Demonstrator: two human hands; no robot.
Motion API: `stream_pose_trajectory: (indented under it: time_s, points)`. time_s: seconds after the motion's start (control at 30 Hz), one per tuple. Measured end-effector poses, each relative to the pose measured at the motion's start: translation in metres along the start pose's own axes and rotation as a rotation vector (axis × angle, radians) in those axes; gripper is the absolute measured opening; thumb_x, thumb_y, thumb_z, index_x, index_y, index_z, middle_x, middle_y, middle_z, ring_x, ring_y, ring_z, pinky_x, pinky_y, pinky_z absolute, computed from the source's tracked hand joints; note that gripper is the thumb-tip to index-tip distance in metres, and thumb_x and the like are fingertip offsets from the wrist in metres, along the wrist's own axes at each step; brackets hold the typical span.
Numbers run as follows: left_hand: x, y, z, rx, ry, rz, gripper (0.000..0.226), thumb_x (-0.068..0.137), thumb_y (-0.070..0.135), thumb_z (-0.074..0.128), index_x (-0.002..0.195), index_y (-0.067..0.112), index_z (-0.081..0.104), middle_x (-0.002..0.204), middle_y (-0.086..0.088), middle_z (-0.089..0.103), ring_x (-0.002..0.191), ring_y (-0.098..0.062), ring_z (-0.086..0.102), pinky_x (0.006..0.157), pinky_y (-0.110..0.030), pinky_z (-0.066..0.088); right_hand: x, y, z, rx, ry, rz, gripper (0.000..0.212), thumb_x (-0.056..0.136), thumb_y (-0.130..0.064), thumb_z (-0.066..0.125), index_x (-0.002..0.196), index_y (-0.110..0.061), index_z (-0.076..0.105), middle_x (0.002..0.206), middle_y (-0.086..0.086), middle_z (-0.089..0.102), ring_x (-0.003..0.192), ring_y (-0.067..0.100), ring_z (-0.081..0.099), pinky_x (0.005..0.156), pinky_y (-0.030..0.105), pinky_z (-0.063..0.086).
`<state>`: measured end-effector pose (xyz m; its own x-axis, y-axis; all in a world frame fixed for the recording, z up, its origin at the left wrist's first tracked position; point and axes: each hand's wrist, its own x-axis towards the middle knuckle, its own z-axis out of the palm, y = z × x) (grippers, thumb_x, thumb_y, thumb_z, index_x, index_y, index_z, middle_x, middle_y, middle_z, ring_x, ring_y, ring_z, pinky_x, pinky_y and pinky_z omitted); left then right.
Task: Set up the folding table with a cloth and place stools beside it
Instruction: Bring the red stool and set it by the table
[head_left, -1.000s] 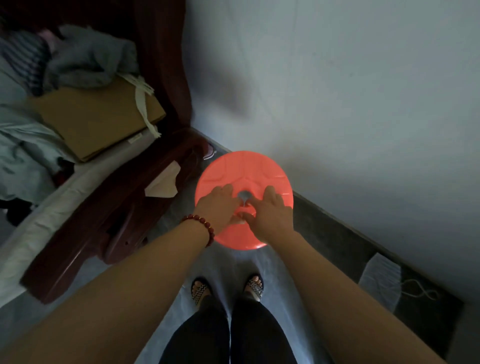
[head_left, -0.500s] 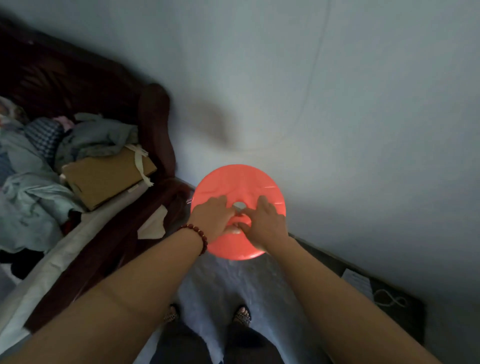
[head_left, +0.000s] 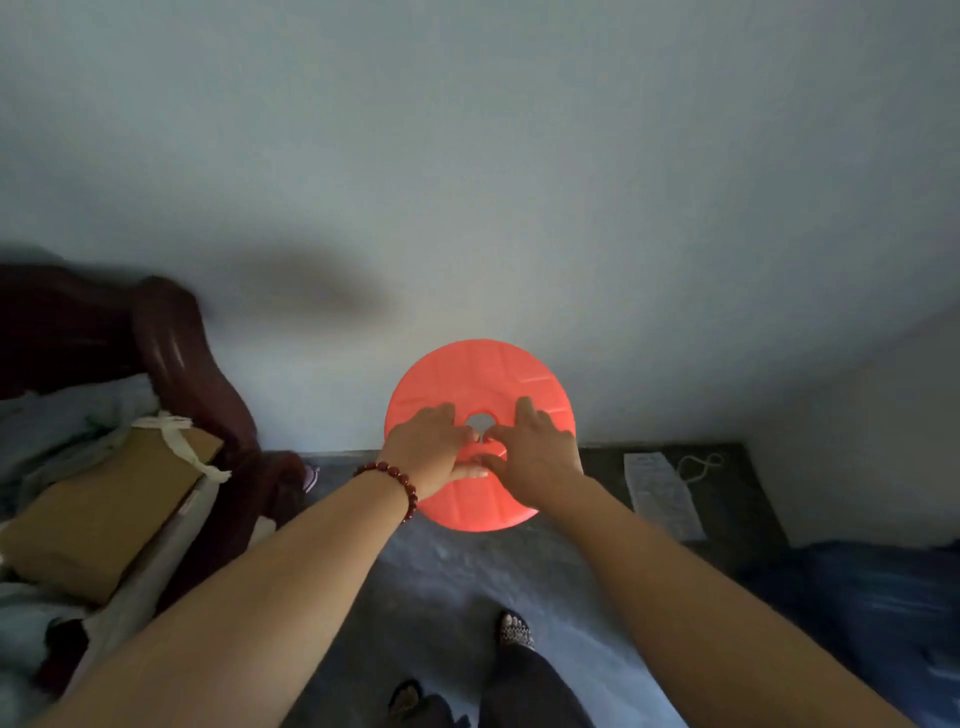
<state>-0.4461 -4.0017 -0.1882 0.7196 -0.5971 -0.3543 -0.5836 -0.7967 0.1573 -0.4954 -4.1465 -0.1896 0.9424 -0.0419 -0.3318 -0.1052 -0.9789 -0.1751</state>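
Nearest: your patterned sandals (head_left: 514, 631) stand on a grey concrete floor (head_left: 467, 571), with dark trousers above them. Both bare forearms reach forward, wide apart near the camera and converging at the hands. A dark red bead bracelet (head_left: 402, 483) circles the left wrist.

Task object: an orange-red round plastic stool seat (head_left: 483, 374), top face turned to the camera, held out at arm's reach in front of the wall, over the line where floor meets wall. The legs are hidden behind the seat, so you cannot tell whether it touches the floor.

Your left hand (head_left: 428, 447) grips the seat left of its small central hole (head_left: 480, 421). The fingers are together and curled, tips at the hole's rim, thumb stretched sideways below. Your right hand (head_left: 535, 449) grips just right of the hole, fingers slightly spread, tips by the rim. The two hands touch beneath the hole.

Left of you: a dark red-brown wooden bed frame (head_left: 171, 353) against the wall. On the bed lie a brown cardboard box tied with a white strip (head_left: 104, 499) and pale crumpled bedding (head_left: 31, 431).

Right, on a darker band of floor by the wall: a white printed sheet (head_left: 662, 493) with a pale looped cord (head_left: 698, 465) just beside it. A dark blue mass (head_left: 883, 597) sits at the right edge; what it is cannot be told.

Farthest: a plain pale grey wall (head_left: 467, 156) carrying a blurred oval shadow (head_left: 317, 291).
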Motion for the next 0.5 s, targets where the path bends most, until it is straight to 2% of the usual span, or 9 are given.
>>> stream_pose_trajectory:
  time_s: [0.23, 0.37, 0.5]
  points:
    - [-0.005, 0.067, 0.004, 0.09, -0.033, 0.324, 0.053, 0.086, 0.059, 0.049, 0.13, 0.028, 0.05, 0.115, -0.008, 0.046, 0.113, -0.028, 0.046, 0.09, -0.043, 0.047, -0.086, 0.033, 0.015, 0.135, 0.106, 0.321, 0.04, 0.089, -0.055, 0.047, 0.125, -0.039, 0.054, 0.131, 0.005, 0.033, 0.122, 0.026, 0.04, 0.094, 0.044, 0.039]
    - [-0.011, 0.128, 0.008, 0.186, -0.052, 0.521, 0.056, 0.087, 0.057, 0.05, 0.137, 0.033, 0.041, 0.115, -0.01, 0.045, 0.109, -0.032, 0.049, 0.084, -0.04, 0.047, -0.145, 0.059, 0.026, 0.201, 0.151, 0.508, 0.039, 0.088, -0.055, 0.048, 0.125, -0.042, 0.052, 0.127, 0.004, 0.035, 0.118, 0.026, 0.043, 0.092, 0.044, 0.04]
    - [-0.022, 0.194, 0.013, 0.242, -0.083, 0.701, 0.055, 0.087, 0.055, 0.052, 0.137, 0.035, 0.04, 0.119, -0.011, 0.043, 0.113, -0.033, 0.047, 0.086, -0.04, 0.044, -0.207, 0.084, 0.037, 0.266, 0.209, 0.68, 0.041, 0.088, -0.056, 0.048, 0.128, -0.045, 0.048, 0.122, 0.005, 0.036, 0.114, 0.028, 0.045, 0.089, 0.044, 0.042]
